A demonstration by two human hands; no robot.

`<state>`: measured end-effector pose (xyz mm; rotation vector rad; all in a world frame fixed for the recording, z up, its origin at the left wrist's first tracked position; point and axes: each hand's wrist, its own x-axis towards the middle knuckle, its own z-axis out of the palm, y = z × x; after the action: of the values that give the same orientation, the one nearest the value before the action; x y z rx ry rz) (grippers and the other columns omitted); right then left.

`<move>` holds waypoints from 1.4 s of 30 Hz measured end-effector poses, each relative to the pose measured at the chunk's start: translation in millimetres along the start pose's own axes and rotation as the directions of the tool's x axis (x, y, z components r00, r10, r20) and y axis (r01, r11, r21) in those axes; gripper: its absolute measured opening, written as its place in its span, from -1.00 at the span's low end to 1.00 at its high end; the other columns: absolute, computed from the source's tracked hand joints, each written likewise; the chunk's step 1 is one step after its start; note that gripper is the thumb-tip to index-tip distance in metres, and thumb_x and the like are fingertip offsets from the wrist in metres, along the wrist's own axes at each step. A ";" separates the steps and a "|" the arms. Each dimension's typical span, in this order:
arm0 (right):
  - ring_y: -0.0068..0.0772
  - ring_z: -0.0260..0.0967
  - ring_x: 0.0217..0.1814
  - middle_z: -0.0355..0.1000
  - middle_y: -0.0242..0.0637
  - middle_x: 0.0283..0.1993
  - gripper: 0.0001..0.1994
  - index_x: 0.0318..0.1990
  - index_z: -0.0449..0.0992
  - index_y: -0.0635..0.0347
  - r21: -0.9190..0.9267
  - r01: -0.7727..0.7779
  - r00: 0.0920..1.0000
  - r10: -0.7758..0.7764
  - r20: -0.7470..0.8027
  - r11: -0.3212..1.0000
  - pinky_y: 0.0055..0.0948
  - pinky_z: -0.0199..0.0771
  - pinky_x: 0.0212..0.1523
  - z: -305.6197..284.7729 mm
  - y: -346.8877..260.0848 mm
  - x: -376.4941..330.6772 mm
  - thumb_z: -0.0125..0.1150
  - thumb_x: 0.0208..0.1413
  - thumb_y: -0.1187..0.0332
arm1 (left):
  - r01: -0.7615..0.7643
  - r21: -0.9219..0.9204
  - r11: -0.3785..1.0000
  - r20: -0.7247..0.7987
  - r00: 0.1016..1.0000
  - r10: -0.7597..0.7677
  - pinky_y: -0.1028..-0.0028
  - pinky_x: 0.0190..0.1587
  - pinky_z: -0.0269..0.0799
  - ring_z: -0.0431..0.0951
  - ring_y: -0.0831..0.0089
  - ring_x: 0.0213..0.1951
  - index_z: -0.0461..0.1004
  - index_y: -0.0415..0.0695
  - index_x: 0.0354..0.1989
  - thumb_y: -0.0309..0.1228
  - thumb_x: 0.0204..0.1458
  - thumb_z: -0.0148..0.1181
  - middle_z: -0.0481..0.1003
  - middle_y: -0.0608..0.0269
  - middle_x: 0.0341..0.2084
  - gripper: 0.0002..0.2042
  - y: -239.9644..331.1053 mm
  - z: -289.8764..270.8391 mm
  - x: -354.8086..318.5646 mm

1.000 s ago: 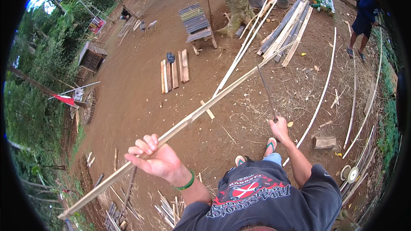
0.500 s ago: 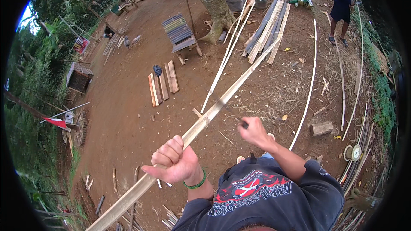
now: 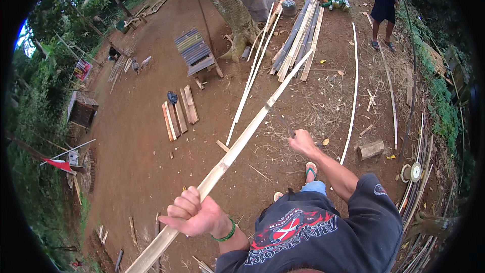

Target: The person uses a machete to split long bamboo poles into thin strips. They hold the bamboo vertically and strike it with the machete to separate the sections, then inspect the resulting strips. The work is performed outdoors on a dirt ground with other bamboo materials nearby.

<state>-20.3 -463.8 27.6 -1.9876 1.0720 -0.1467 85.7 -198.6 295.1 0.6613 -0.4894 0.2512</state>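
A long pale split-bamboo strip [image 3: 242,140] runs diagonally from the lower left toward the bamboo pile. My left hand [image 3: 194,213] is closed around its lower part, with a green cord bracelet at the wrist. To the right of the strip, my right hand [image 3: 303,142] is closed on the dark handle of a knife [image 3: 286,124]. Its blade is blurred and points up toward the strip, with a visible gap between them. A dark joint mark shows on the strip, a little beyond the blade.
Split and whole bamboo lengths [image 3: 298,40] lie ahead by a tree trunk [image 3: 222,7]. Short planks [image 3: 188,103] and a slatted stand [image 3: 194,50] are at left. On the right are a wood block [image 3: 370,149], a long thin strip [image 3: 352,91] and a spool [image 3: 415,172]. Another person [image 3: 386,7] stands far right.
The knife has come off the strip and now sits apart on its right side. My left hand, still gripping the strip, appears lower in view. The whole scene has shifted left.
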 end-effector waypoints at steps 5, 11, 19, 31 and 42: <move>0.10 0.45 -0.57 0.42 -0.04 -0.66 -0.80 -0.57 0.43 0.24 0.014 0.606 0.795 -0.606 0.010 0.795 -0.07 0.49 -0.38 0.8 -57.2 -39.0 0.22 -0.13 0.30 | -0.004 0.057 0.998 -0.093 0.996 0.009 0.54 -0.57 -0.24 -0.27 0.63 -0.71 -0.14 0.10 -0.73 0.00 0.37 -0.28 -0.18 0.52 -0.85 -0.44 7.2 -0.5 0.3; 0.10 0.56 -0.33 0.52 0.21 -0.39 -0.68 -0.38 0.57 0.46 -0.040 -0.135 0.990 0.134 -0.045 0.990 -0.11 0.54 -0.26 -15.2 85.2 76.9 0.20 -0.09 0.27 | -0.047 0.114 0.992 -0.097 0.994 0.058 0.54 -0.60 -0.25 -0.27 0.62 -0.72 -0.14 0.10 -0.72 0.00 0.37 -0.31 -0.19 0.53 -0.83 -0.45 22.7 -1.2 5.8; 0.11 0.53 -0.41 0.52 0.03 -0.49 -0.81 -0.46 0.57 0.24 -0.047 0.355 0.931 -0.357 -0.076 0.934 -0.05 0.55 -0.28 -13.9 57.5 54.5 0.20 -0.13 0.29 | -0.065 0.136 0.989 -0.120 0.989 0.081 0.55 -0.62 -0.29 -0.28 0.62 -0.72 -0.14 0.11 -0.73 -0.05 0.37 -0.21 -0.20 0.54 -0.83 -0.44 20.7 11.0 -0.1; 0.16 0.50 -0.46 0.48 0.11 -0.55 -0.76 -0.47 0.54 0.27 0.016 0.442 0.881 -0.437 0.182 0.897 -0.01 0.53 -0.31 -4.8 23.2 3.4 0.19 -0.12 0.24 | -0.019 0.225 0.974 -0.501 0.855 0.133 0.50 -0.59 -0.25 -0.28 0.56 -0.69 -0.18 0.11 -0.72 -0.11 0.35 -0.13 -0.21 0.50 -0.80 -0.44 23.5 5.9 4.5; 0.16 0.53 -0.28 0.50 0.21 -0.40 -0.70 -0.39 0.58 0.37 0.055 0.264 0.952 -0.269 0.145 0.963 -0.02 0.53 -0.17 7.1 41.3 19.2 0.19 -0.13 0.25 | 0.030 0.251 0.968 -0.619 0.774 0.136 0.53 -0.63 -0.22 -0.22 0.59 -0.73 -0.18 0.13 -0.72 -0.16 0.36 -0.18 -0.19 0.51 -0.82 -0.46 44.2 -36.8 8.5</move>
<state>-31.1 -484.5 -12.1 -2.0692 0.6966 -0.1539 89.5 -140.6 297.6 0.7585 0.1858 0.5747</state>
